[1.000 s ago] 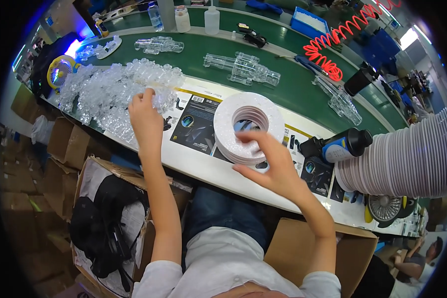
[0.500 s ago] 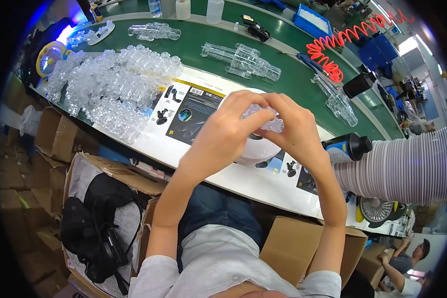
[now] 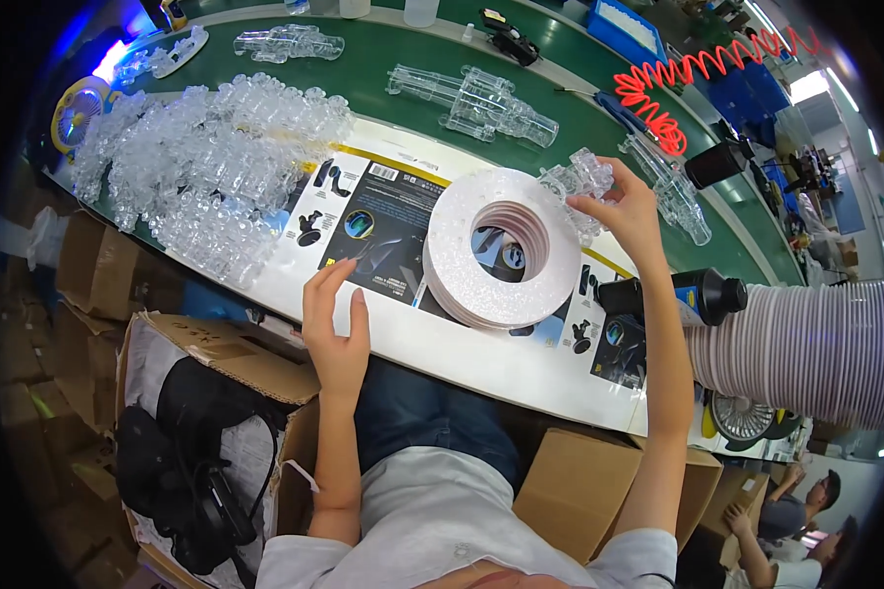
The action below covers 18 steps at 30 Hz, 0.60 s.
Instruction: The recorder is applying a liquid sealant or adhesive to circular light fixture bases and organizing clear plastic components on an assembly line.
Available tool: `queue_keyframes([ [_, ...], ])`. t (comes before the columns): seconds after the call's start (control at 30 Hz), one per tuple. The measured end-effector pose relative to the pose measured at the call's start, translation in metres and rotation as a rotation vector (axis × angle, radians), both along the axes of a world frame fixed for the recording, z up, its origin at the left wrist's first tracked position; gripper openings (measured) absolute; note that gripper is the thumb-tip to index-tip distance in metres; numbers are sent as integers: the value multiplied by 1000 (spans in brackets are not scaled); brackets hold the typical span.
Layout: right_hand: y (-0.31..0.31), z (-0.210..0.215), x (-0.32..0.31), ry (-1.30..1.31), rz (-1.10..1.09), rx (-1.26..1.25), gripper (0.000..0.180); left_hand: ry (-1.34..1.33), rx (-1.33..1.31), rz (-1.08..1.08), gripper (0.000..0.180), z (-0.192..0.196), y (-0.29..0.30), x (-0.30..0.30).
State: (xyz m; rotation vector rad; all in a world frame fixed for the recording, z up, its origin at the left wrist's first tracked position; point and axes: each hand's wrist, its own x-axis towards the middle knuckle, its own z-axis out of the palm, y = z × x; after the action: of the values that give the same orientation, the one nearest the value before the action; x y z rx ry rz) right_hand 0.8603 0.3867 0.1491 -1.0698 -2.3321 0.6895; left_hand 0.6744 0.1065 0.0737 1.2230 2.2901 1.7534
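Two-toned bench (image 3: pixel 481 368), white front, green belt (image 3: pixel 383 79); cardboard boxes (image 3: pixel 98 265) below.

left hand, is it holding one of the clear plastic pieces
No, the left hand is open and empty at the table edge; the right hand holds the clear plastic piece.

Green-topped bench (image 3: pixel 383 93) carries clear plastic parts (image 3: pixel 206 167), printed sheets (image 3: pixel 383 236), white ring stack (image 3: pixel 501 245).

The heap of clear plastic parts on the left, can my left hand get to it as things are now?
Probably yes. The left hand is open and empty above the table edge, and only flat printed sheets lie between it and the heap of clear plastic parts.
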Motion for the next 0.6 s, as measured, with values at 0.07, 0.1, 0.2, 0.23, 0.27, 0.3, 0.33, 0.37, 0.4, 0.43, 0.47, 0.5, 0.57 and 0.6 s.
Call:
queue_keyframes([
  [0.07, 1, -3, -3, 19, 6, -71, 56, -1, -16, 24, 28, -3, -2, -2],
  [0.1, 0, -3, -5, 18, 6, -72, 56, 4, -13, 24, 27, -3, -2, -3],
  [0.2, -1, -1, -8, -45, 11, -56, 56, 14, -10, 29, 27, -4, -2, -3],
  [0.23, 0, -2, -9, -51, 7, -52, 56, 22, -7, 34, 26, -4, -2, -3],
  [0.27, 1, -2, -10, -57, 3, -48, 57, 22, -7, 33, 26, -4, -2, -3],
  [0.3, 1, -2, -10, -58, 2, -48, 57, 21, 1, 28, 26, -4, -1, -2],
  [0.33, 1, -3, -11, -57, 6, -36, 56, 21, 9, 23, 26, -4, -1, -2],
  [0.37, 1, -3, -12, -57, 11, -24, 56, 20, 8, 24, 26, -4, -1, -2],
  [0.4, -1, -2, -13, -58, 11, -24, 56, 20, 6, 28, 26, -5, -2, -3],
  [0.43, -4, 0, -14, -80, 3, -21, 56, 19, 3, 31, 26, -6, -3, -3],
  [0.47, -6, 2, -15, -101, -5, -19, 56, 18, 2, 31, 26, -6, -3, -3],
  [0.5, -6, 2, -15, -103, -5, -20, 56, 22, 0, 33, 26, -6, -3, -4],
  [0.57, -5, 2, -16, -106, 1, -10, 56, 27, -1, 35, 26, -4, -4, -4],
  [0.6, -5, 2, -16, -107, 1, -10, 56, 27, -3, 36, 25, -4, -4, -4],
])
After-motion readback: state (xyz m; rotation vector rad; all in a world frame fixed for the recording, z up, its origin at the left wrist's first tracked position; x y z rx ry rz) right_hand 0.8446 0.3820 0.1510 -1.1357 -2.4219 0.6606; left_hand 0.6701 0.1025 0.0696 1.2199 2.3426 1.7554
